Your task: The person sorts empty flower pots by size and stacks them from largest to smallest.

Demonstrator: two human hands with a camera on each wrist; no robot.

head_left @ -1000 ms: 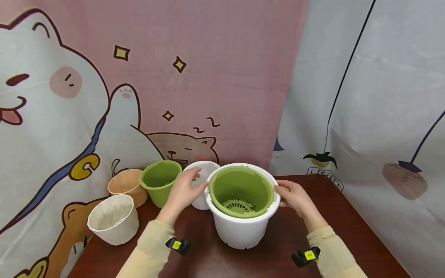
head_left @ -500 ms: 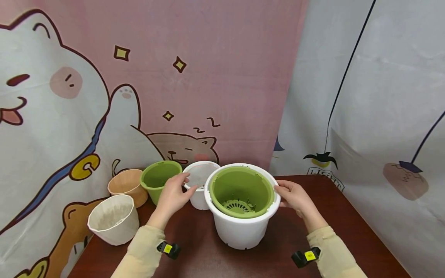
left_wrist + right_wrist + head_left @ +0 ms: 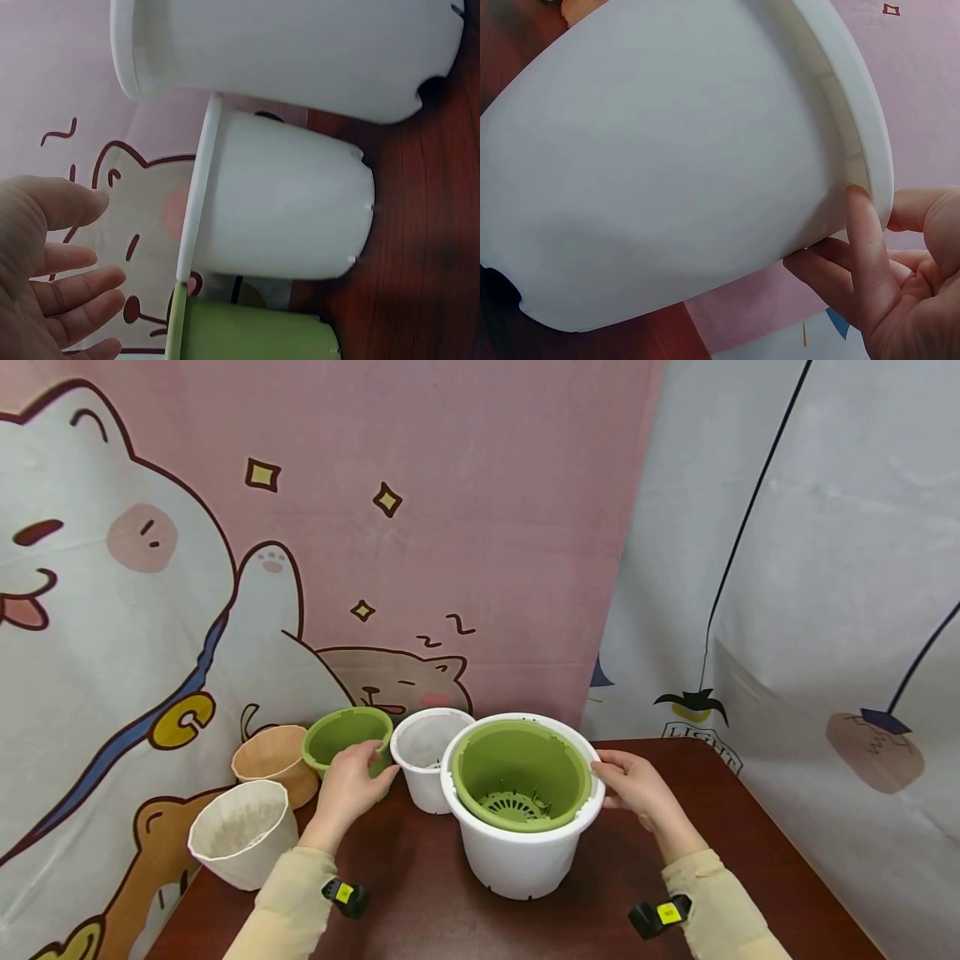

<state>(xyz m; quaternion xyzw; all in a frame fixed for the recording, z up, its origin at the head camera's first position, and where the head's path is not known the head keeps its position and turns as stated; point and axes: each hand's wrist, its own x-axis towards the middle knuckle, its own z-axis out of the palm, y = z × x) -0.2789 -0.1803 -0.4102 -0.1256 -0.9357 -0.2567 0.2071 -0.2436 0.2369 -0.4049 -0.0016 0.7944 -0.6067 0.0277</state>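
A large white flowerpot [image 3: 517, 864] stands on the table with a green slotted flowerpot [image 3: 521, 760] nested inside it. My right hand [image 3: 637, 785] holds its right rim, the thumb at the rim's edge and the fingertips [image 3: 861, 206] against the outer wall below. My left hand [image 3: 348, 789] hovers with relaxed fingers and holds nothing. In the head view it overlaps the front of a smaller green flowerpot [image 3: 341, 735]. Between that pot and the large one stands a smaller white flowerpot [image 3: 423, 785], its side facing the left wrist camera.
At the left stand a peach-coloured flowerpot [image 3: 273, 756] and a cream faceted flowerpot [image 3: 251, 852]. All the pots are on a dark red-brown table [image 3: 405, 918]. Cartoon-printed cloth [image 3: 487, 527] hangs behind and a pale cloth [image 3: 825, 610] hangs at the right.
My left hand has moved left, away from the large white flowerpot's rim, past the smaller white pot to the smaller green one. My right hand has stayed at the rim.
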